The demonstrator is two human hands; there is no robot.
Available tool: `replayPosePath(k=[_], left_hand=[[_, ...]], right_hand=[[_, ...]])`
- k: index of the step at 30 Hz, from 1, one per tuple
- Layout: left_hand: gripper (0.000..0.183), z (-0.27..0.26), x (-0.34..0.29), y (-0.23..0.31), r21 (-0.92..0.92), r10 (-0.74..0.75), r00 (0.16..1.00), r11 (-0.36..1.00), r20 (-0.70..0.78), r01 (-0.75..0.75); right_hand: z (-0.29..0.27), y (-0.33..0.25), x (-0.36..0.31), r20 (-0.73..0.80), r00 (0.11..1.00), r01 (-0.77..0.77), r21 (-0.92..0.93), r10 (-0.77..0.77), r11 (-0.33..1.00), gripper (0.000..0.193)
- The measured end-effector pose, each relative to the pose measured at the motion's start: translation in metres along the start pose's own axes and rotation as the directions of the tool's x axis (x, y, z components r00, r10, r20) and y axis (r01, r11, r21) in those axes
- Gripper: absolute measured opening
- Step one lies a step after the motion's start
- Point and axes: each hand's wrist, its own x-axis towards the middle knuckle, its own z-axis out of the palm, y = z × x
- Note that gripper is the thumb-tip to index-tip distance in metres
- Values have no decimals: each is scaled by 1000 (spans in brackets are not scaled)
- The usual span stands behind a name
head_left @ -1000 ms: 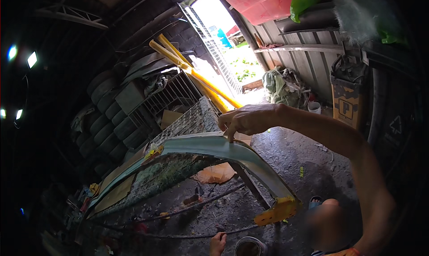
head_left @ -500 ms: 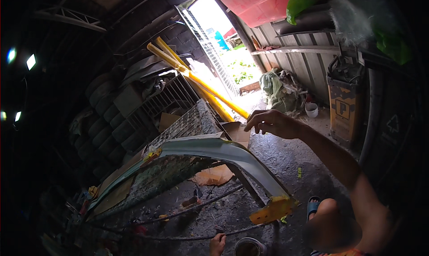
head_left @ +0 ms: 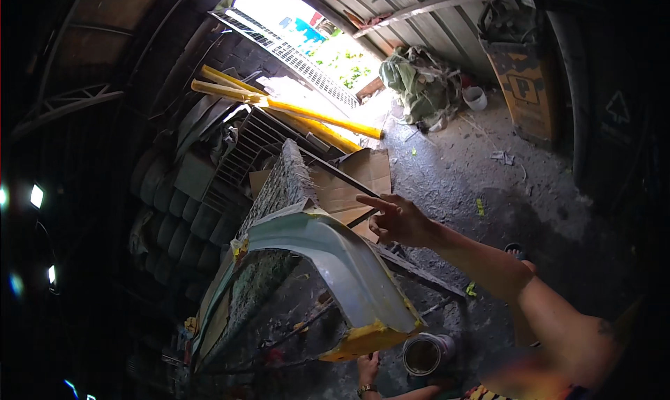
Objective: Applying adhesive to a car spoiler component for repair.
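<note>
A long, curved grey panel (head_left: 342, 257), shaped like a vehicle body part, arches across the middle on a stand. Its near end carries a rough yellow-orange patch (head_left: 363, 338). Just beyond the panel's right side, my right hand (head_left: 399, 222) is raised with the fingers loosely apart, holding nothing. Low in the view, below the yellow patch, is my left hand (head_left: 368, 367), curled closed, with a watch on the wrist. What it may hold is hidden. To its right stands an open round can (head_left: 444, 350) with dark contents.
Flattened cardboard (head_left: 373, 170) and yellow poles (head_left: 324, 121) lie behind the panel. Stacked tyres (head_left: 167, 219) line the left. A cloth heap (head_left: 417, 82), a white bucket (head_left: 475, 99) and a yellow bin (head_left: 523, 93) stand along the right wall, near a bright doorway.
The view has tilted and shifted, so the panel shows more steeply. My right hand has moved lower, nearer the panel, its index finger straighter. The left hand and can show further right.
</note>
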Motion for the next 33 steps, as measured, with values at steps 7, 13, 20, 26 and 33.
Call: replayPosePath(k=[7,13,20,26,33], left_hand=[[16,-24,-10,-96,80,17,991,997,-136,-6],[16,-44,-27,-122,160,99,970,985,-221,-63],[14,-18,0,-90,-7,28,984,1000,-174,-30],[18,6,55,-77,72,134,975,990,-175,-123],[22,25,44,9,158,279,954,953,-109,-260]], right_hand=[[-13,65,-13,-143,983,-91,168,116,982,73],[-15,86,1,-95,980,-183,-97,173,978,76],[16,29,-12,-300,952,-295,-952,57,-86,68],[42,-54,-20,-108,965,-94,-993,-240,69,31],[104,-66,55,-38,999,-42,-969,22,245,54]])
